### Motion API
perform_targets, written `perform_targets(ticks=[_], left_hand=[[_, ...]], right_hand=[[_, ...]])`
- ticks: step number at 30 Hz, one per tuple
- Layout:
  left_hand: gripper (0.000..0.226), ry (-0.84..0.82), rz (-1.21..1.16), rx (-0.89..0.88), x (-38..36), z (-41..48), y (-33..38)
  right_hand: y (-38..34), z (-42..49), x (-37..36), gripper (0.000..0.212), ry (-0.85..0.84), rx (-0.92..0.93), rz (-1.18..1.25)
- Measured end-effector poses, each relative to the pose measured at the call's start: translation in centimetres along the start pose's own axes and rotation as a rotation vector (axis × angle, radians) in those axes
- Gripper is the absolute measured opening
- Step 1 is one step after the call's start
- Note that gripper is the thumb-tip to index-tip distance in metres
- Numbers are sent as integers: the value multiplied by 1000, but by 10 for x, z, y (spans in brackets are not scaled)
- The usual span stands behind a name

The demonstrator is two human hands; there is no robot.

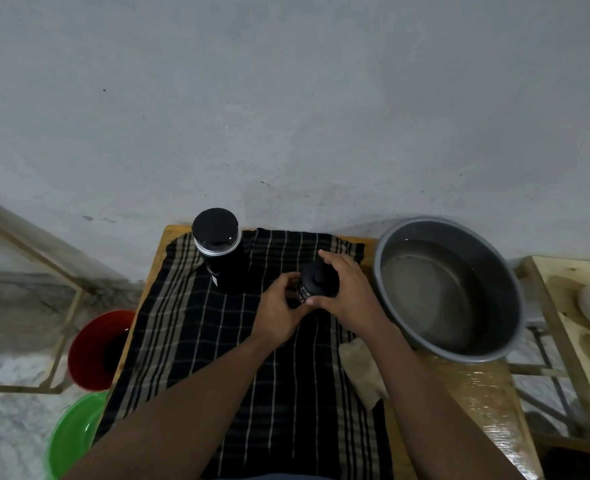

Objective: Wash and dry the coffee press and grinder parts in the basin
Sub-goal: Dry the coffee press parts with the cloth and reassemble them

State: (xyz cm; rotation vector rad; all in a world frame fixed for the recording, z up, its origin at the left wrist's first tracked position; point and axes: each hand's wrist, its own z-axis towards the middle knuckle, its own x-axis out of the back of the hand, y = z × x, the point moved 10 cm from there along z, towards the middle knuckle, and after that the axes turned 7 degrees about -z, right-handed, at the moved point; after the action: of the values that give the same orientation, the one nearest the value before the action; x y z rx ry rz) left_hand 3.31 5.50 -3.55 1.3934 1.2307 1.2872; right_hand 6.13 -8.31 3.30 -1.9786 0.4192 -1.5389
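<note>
Both hands grip a small black grinder (316, 284) mid-tabletop: left hand (279, 311) steadying its base, right hand (342, 289) around the top, probably to unscrew it.

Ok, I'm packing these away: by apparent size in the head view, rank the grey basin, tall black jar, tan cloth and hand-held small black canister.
1. grey basin
2. tall black jar
3. tan cloth, small black canister: too close, both partly hidden.

Nothing was legible: white print on the black grinder (316, 284) was blurred, and a small tag on the black press (222, 268), at the far-left corner of the table (477, 393), was too small.
</note>
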Motion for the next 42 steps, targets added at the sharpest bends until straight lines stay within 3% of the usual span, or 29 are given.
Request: perform_targets(ticks=[7,10,13,15,20,26,30,33,37,40,42], left_hand=[[58,-11,8,30,-2,0,-2],[60,-73,50,20,0,-1,0],[58,-46,22,29,8,-1,2],[54,-10,-14,66,11,-1,5],[54,61,-120,168,0,10,11],[60,57,-158,185,-13,24,36],[55,23,-136,203,-17,25,35],[38,-9,-70,182,-22,24,45],[40,-15,-51,200,-23,21,48],[55,43,-24,237,-9,10,38],[45,118,-4,269,12,-1,28]], right_hand=[[-1,8,-3,101,-22,33,-111],[16,1,-3,108,4,-87,90],[50,-16,-3,70,114,-376,338],[64,-22,-12,58,116,-511,496],[62,-15,-10,41,186,-564,729],[51,6,12,27,255,-512,736],[50,10,9,34,225,-491,704],[52,10,7,50,222,-481,647],[50,8,14,51,230,-463,504],[34,6,41,49,394,-354,273],[10,9,54,42,469,-241,171]])
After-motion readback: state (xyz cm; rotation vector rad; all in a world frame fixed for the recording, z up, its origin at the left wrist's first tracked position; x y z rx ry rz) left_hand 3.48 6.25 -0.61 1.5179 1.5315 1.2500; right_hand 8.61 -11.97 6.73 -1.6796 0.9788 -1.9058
